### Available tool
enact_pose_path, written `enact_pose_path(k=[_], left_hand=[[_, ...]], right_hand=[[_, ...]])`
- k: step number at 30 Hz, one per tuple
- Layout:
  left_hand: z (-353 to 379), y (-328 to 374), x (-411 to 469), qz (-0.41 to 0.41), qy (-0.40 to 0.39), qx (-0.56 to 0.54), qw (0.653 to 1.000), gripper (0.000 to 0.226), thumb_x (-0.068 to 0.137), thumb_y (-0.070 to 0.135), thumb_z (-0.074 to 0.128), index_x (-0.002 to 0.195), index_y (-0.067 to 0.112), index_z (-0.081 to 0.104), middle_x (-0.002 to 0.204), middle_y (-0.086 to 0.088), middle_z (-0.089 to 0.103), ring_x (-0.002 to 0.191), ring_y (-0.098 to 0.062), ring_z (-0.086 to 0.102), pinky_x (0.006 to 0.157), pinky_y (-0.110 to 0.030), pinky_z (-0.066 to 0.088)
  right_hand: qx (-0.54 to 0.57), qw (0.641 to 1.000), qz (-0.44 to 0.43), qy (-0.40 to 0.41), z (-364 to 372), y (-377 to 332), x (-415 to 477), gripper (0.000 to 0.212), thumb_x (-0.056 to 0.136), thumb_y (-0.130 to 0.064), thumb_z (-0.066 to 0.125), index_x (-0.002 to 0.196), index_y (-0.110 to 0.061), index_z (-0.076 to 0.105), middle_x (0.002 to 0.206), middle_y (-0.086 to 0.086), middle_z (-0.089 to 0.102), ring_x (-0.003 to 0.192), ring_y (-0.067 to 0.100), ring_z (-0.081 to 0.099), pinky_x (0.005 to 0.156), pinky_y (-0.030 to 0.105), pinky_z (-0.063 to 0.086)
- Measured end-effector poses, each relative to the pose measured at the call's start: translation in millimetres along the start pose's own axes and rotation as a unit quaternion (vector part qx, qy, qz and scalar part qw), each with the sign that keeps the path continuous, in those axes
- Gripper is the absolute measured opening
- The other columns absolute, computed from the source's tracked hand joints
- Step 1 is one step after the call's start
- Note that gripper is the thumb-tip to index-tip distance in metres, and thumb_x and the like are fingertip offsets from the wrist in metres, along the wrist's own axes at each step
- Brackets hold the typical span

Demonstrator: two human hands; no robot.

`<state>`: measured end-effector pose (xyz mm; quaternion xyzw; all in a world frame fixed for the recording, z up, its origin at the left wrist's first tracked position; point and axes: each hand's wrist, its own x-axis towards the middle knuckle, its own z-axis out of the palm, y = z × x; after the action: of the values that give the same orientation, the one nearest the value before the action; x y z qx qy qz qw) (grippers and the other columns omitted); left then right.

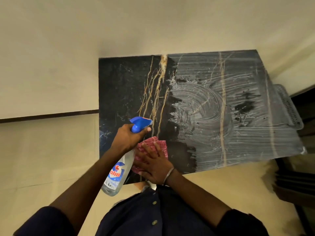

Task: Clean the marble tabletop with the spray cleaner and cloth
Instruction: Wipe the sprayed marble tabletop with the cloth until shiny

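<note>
My left hand [129,135] grips the neck of the Colin spray bottle [119,166], its blue trigger head [139,124] aimed over the black marble tabletop [122,86]. My right hand [154,166] lies flat on the red checked cloth [153,145] near the front edge. The tabletop's right half is covered in streaky white foam [238,99]; the left half is dark, with gold veins [158,86].

Cream wall [119,23]; beige tiled floor [42,150]; dark skirting strip [49,115] at wall base (left side); grey perforated tray [288,103] at right; warm dim light.

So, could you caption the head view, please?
Left hand holds spray bottle over marble tabletop; right hand presses pink cloth.
</note>
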<state>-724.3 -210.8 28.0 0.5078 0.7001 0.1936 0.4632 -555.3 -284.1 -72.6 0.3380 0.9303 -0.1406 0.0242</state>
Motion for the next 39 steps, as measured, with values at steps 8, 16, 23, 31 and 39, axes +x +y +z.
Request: enact_pose_path(k=[8, 16, 23, 31, 39], left_hand=[[2, 8, 7, 0.008, -0.024, -0.018, 1.000, 0.040, 0.084, 0.048, 0.066, 0.102, 0.012, 0.062, 0.075, -0.002, 0.064, 0.065, -0.013, 0.061, 0.061, -0.022, 0.046], [-2, 13, 3, 0.017, -0.009, -0.021, 1.000, 0.035, 0.085, 0.045, 0.066, 0.102, 0.015, 0.060, 0.075, 0.002, 0.061, 0.067, -0.010, 0.059, 0.061, -0.019, 0.043], [-8, 2, -7, 0.008, 0.022, -0.024, 0.999, 0.038, 0.083, 0.049, 0.066, 0.102, 0.017, 0.062, 0.080, 0.002, 0.065, 0.072, -0.008, 0.062, 0.067, -0.020, 0.045], [-18, -7, -8, 0.007, 0.030, -0.042, 0.999, 0.039, 0.085, 0.047, 0.065, 0.103, 0.012, 0.061, 0.077, -0.002, 0.064, 0.070, -0.015, 0.062, 0.064, -0.022, 0.045], [-17, -4, -7, 0.010, 0.028, -0.035, 0.999, 0.034, 0.086, 0.047, 0.063, 0.099, 0.016, 0.058, 0.072, 0.003, 0.060, 0.066, -0.011, 0.058, 0.063, -0.020, 0.043]], right_hand=[[-0.051, 0.996, 0.066, 0.011, -3, 62, -84, 0.060, 0.098, -0.050, 0.039, 0.154, -0.037, 0.019, 0.164, -0.003, 0.010, 0.150, 0.029, 0.008, 0.112, 0.065, 0.017], [0.005, 0.961, 0.275, 0.014, -7, 56, -64, 0.062, 0.096, -0.048, 0.040, 0.153, -0.039, 0.018, 0.163, -0.008, 0.013, 0.150, 0.025, 0.010, 0.113, 0.061, 0.011], [-0.013, 0.992, 0.128, -0.010, -14, 23, 23, 0.058, 0.089, -0.046, 0.039, 0.145, -0.039, 0.031, 0.153, -0.006, 0.029, 0.138, 0.032, 0.028, 0.101, 0.066, 0.032], [-0.068, 0.975, 0.211, 0.032, -26, 67, -28, 0.054, 0.084, -0.032, 0.055, 0.137, -0.031, 0.044, 0.138, 0.001, 0.052, 0.115, 0.034, 0.051, 0.080, 0.045, 0.047], [-0.001, 0.886, 0.461, 0.051, -36, 61, -16, 0.057, 0.084, -0.034, 0.064, 0.139, -0.029, 0.048, 0.145, 0.004, 0.046, 0.107, 0.033, 0.049, 0.080, 0.043, 0.043]])
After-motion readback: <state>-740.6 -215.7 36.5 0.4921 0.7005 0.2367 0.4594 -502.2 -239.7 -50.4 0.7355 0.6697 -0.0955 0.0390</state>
